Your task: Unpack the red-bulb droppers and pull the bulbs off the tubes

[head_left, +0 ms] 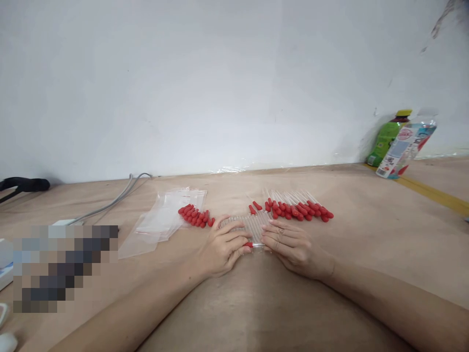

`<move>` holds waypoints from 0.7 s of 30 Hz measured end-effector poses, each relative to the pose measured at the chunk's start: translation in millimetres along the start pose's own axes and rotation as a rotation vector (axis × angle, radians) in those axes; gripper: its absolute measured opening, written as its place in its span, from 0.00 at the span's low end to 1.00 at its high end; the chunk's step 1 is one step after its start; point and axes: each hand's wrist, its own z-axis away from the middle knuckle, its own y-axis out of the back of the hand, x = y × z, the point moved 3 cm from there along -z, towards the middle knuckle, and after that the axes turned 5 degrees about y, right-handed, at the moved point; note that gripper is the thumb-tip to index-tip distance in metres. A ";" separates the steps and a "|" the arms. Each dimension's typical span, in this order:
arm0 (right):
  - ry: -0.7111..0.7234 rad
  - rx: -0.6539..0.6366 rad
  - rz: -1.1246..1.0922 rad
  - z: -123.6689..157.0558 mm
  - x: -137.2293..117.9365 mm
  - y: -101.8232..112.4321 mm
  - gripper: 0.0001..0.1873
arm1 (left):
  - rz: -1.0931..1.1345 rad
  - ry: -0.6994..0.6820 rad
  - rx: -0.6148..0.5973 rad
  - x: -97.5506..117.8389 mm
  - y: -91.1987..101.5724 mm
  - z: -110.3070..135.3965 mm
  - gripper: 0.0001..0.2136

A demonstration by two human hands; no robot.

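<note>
Close together on the table are my left hand (227,244) and my right hand (289,244). A red rubber bulb (248,244) is pinched between my left thumb and fingers. My right fingers close on a clear glass tube (257,245), whose end meets the bulb. Just behind lies a row of clear glass tubes (252,225), partly covered by both hands. Loose red bulbs (194,216) are heaped left of my left hand. Beyond my right hand lie droppers (296,208), red bulbs on thin clear tubes.
Clear plastic zip bags (172,215) are stacked at the left, under some bulbs. A grey cable (117,198) runs across the left side. Two bottles, one green (384,139) and one clear with a printed label (406,149), lean at the wall. Part of the left is pixelated.
</note>
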 end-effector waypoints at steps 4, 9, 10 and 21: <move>0.012 0.016 -0.013 -1.2 -0.9 2.2 0.13 | -0.004 -0.025 0.039 1.8 1.1 1.4 0.05; -0.001 0.040 -0.029 0.8 5.6 10.7 0.16 | 0.007 0.019 0.054 -4.8 4.0 8.9 0.05; -0.045 0.058 -0.020 3.2 10.0 13.6 0.16 | 0.007 0.061 0.065 -9.1 5.9 10.8 0.05; -0.628 -0.062 0.207 19.9 31.3 15.9 0.13 | 0.032 0.624 0.109 -60.7 30.1 9.0 0.11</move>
